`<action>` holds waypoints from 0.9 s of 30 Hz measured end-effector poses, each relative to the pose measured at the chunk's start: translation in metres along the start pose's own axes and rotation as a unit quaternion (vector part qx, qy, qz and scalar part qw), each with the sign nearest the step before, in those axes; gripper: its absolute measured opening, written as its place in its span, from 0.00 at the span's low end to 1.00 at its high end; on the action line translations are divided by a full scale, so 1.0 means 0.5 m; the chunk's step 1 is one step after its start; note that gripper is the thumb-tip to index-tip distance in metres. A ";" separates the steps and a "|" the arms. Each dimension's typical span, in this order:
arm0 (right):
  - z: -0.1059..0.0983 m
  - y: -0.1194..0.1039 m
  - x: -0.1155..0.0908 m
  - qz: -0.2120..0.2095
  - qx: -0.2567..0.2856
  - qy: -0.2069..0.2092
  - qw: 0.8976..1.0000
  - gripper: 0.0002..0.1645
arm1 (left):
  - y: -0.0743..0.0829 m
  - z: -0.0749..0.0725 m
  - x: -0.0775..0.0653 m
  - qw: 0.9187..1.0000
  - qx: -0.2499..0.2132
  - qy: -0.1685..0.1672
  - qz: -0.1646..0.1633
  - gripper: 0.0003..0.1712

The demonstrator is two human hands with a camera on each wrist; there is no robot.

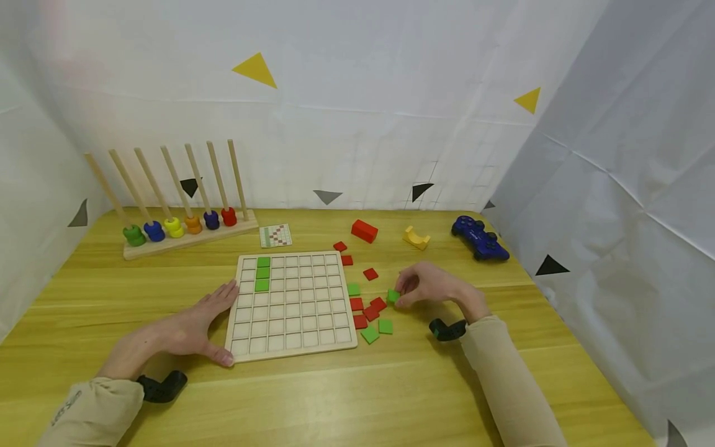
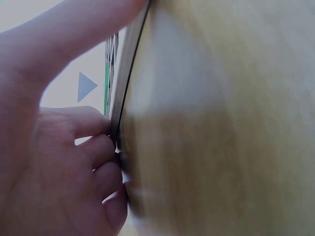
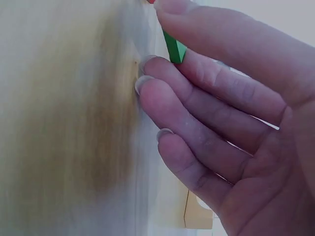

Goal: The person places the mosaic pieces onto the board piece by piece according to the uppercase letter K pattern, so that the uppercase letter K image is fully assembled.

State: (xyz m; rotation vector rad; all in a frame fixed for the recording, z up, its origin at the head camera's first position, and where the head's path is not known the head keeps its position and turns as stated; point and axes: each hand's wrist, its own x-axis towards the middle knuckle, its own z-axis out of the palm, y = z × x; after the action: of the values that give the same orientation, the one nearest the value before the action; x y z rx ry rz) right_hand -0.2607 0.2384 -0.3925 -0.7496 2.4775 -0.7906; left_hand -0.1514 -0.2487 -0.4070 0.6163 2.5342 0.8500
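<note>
A square wooden grid board (image 1: 292, 305) lies in the middle of the table, with several green tiles (image 1: 262, 273) set down its second column near the far left corner. My left hand (image 1: 187, 326) rests along the board's left edge, thumb at the near corner and fingers stretched toward the far end. To the right of the board, my right hand (image 1: 432, 288) pinches a green tile (image 3: 175, 49) between thumb and fingers, close over the table. Loose red tiles (image 1: 371, 312) and green tiles (image 1: 385, 326) lie scattered between the board and this hand.
Behind the board are a small pattern card (image 1: 275, 236), a red block (image 1: 364, 231) and a yellow arched block (image 1: 416, 238). A wooden peg rack (image 1: 190, 239) with coloured rings stands at the back left. A blue game controller (image 1: 479, 238) lies at the back right.
</note>
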 end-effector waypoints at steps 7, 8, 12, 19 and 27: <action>-0.005 -0.003 -0.003 0.012 0.004 0.015 1.000 0.12 | 0.000 0.000 0.001 1.000 -0.005 -0.001 -0.004 0.77; -0.006 -0.004 -0.003 0.013 0.004 0.015 1.000 0.12 | 0.000 0.000 0.001 1.000 -0.004 -0.001 -0.004 0.77; -0.007 -0.006 -0.005 0.013 0.000 0.014 1.000 0.12 | -0.001 0.001 0.002 1.000 -0.002 -0.001 -0.004 0.77; -0.005 -0.004 -0.006 0.017 0.011 0.021 1.000 0.13 | 0.000 0.001 0.005 1.000 0.002 -0.002 -0.002 0.77; -0.006 -0.051 0.005 -0.004 0.037 0.023 0.999 0.12 | -0.003 0.002 0.002 1.000 -0.003 -0.003 0.000 0.77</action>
State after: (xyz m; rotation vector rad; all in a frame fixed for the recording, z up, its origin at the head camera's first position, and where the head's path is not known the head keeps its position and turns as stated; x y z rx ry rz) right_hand -0.2549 0.2206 -0.3750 -0.7220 2.4721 -0.9058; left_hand -0.1524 -0.2489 -0.4089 0.6160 2.5245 0.8538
